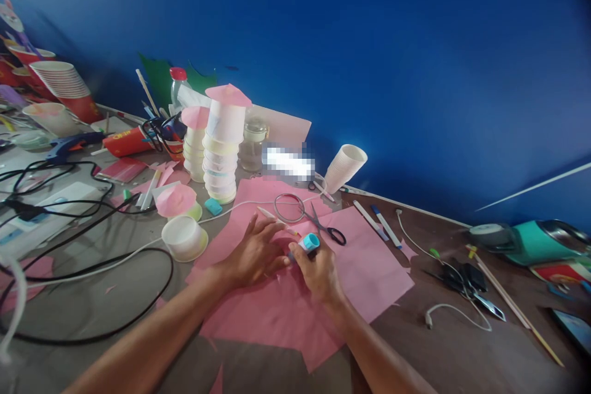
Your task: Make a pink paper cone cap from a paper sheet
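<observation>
Pink paper (263,326) lies in overlapping sheets under both hands. My right hand (321,271) is closed round a glue stick (311,242) with a light blue end pointing up; its lower end is hidden by the fingers. Beside it, my left hand (258,249) rests on the paper with its fingers stretched out, the fingertips close to the glue stick. Just beyond the hands are scissors (318,221) with dark handles and a round ring (289,208). A white paper cup (182,237) stands left of my left hand.
Stacked-cup towers (221,160) with pink cone tops stand behind, near a glass jar (253,144) and a glowing lamp (289,163). A leaning cup stack (346,166) is at the wall. Black cables (133,320) loop at left. Pens (386,226) and a pencil (545,345) lie right.
</observation>
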Action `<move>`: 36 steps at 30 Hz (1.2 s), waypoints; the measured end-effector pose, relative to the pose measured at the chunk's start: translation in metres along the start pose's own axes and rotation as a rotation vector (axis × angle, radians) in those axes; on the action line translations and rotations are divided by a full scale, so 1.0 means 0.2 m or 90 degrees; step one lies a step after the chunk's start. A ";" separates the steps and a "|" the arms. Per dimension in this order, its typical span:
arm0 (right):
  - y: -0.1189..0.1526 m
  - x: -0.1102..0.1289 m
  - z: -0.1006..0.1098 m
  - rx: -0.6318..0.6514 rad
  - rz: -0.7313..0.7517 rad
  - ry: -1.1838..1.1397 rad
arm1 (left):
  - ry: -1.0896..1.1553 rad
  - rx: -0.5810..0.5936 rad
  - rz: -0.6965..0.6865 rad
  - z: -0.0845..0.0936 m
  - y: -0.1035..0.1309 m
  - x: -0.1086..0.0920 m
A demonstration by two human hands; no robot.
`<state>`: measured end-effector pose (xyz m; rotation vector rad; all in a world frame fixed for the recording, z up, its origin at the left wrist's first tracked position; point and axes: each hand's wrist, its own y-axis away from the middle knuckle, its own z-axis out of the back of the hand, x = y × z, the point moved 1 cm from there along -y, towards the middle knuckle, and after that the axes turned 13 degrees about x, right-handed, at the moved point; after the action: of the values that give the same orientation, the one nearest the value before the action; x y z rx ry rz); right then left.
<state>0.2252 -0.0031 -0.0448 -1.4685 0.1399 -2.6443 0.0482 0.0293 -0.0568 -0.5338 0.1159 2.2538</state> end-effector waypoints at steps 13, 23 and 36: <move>-0.03 -0.04 0.04 0.007 0.069 0.043 | -0.009 0.024 0.006 0.02 -0.02 -0.02; -0.04 -0.03 0.07 0.005 0.026 0.018 | 0.035 -0.001 -0.016 0.07 -0.01 -0.01; 0.00 -0.02 0.01 -0.094 0.001 -0.001 | 0.064 -0.045 -0.060 0.07 0.00 -0.05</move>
<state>0.2290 -0.0031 -0.0470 -1.5103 0.3424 -2.6830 0.0497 0.0263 -0.0408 -0.6770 0.0615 2.1451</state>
